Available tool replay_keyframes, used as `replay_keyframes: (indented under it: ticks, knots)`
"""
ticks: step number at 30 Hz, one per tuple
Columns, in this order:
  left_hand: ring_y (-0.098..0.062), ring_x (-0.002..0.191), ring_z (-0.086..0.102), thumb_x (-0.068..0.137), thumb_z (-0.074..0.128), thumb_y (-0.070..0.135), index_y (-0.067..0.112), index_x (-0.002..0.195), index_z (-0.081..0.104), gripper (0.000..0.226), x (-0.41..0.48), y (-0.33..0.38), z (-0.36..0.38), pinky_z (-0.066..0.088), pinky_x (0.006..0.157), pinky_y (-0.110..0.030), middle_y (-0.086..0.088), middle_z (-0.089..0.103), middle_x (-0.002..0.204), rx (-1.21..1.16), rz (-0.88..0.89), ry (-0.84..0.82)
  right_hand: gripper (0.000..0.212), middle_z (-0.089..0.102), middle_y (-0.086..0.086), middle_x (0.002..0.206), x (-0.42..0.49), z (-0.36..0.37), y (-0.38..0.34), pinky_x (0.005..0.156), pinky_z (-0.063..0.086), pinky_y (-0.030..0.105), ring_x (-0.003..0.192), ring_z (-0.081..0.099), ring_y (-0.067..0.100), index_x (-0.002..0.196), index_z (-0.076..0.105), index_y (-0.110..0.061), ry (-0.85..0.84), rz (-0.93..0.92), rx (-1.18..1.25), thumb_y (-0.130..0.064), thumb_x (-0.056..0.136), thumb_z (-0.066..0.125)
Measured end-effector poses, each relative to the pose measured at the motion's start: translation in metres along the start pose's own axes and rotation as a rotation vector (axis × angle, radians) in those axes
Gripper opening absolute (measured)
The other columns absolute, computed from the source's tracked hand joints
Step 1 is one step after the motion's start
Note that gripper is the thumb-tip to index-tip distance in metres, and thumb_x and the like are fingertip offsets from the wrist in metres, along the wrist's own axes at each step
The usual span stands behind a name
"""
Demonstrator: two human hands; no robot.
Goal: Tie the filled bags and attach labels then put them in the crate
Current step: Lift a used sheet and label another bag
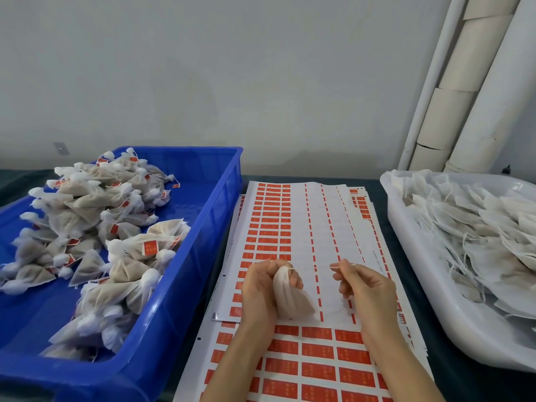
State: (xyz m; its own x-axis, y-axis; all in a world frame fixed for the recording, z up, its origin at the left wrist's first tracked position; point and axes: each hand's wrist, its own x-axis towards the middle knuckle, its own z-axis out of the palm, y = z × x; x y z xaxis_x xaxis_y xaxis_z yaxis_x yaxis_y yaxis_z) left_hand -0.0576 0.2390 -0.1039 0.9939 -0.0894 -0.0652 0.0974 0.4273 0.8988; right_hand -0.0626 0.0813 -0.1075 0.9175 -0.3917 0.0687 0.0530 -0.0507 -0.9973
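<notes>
My left hand (261, 288) grips the gathered neck of a small white mesh bag (290, 300) filled with brownish powder, above the label sheets (290, 227). My right hand (365, 288) pinches the bag's thin white drawstring (336, 267) between thumb and forefinger, a short way right of the bag. The sheets carry rows of orange-red labels and lie in the middle of the table. At the left, the blue crate (203, 227) holds several tied, labelled bags (95, 227).
A white tray (420, 285) at the right is heaped with flat, untied bags with loose strings (478, 227). Cardboard tubes and a white pipe (464, 82) lean against the wall at the back right. The table has a dark cover.
</notes>
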Motion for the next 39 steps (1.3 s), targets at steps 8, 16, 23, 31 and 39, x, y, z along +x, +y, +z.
replay_keyframes:
  ticks: [8,16,23,31,39]
  knots:
    - [-0.022,0.075,0.062,0.086,0.048,0.041,0.010,0.081,0.066,0.036,-0.006,0.002,-0.008,0.053,0.079,-0.028,-0.016,0.064,0.077,0.052,-0.009,-0.196,0.019,0.073,0.010,0.085,0.008,-0.009,-0.010,0.059,0.055,0.022,0.070,0.071,0.019,0.092,0.075,-0.012,-0.062,0.222,0.479,-0.027,0.085,0.064]
    - [-0.012,0.071,0.058,0.084,0.062,0.050,0.016,0.095,0.071,0.037,-0.007,0.011,-0.006,0.048,0.080,-0.031,-0.001,0.061,0.074,0.222,-0.240,-0.546,0.018,0.074,0.007,0.090,0.014,-0.020,-0.007,0.063,0.057,0.024,0.078,0.072,0.015,0.087,0.077,-0.018,0.002,0.241,0.771,-0.032,0.082,0.066]
    - [-0.017,0.082,0.062,0.075,0.077,0.041,0.012,0.103,0.065,0.042,-0.005,0.010,-0.009,0.050,0.085,-0.029,-0.008,0.066,0.091,0.045,-0.061,-0.392,0.020,0.068,-0.010,0.065,0.008,-0.012,0.007,0.057,0.045,0.018,0.061,0.064,0.007,0.081,0.072,-0.023,0.140,-0.024,-0.015,-0.038,0.088,0.060]
    - [-0.012,0.102,0.066,0.085,0.063,0.039,0.040,0.106,0.066,0.022,-0.006,0.000,-0.005,0.057,0.082,-0.028,0.013,0.069,0.109,0.421,0.195,0.075,0.010,0.060,-0.030,0.073,-0.008,0.003,0.007,0.065,0.046,0.003,0.081,0.061,-0.006,0.077,0.063,-0.037,-0.082,-0.516,-0.355,-0.039,0.085,0.057]
    - [0.006,0.119,0.044,0.091,0.062,0.026,0.048,0.121,0.049,0.039,0.000,-0.019,-0.004,0.037,0.097,-0.011,0.030,0.049,0.122,0.917,0.447,0.101,0.016,0.061,-0.027,0.083,-0.016,0.010,0.016,0.072,0.049,0.006,0.085,0.062,-0.002,0.088,0.072,-0.027,-0.391,-0.662,-0.429,-0.035,0.088,0.057]
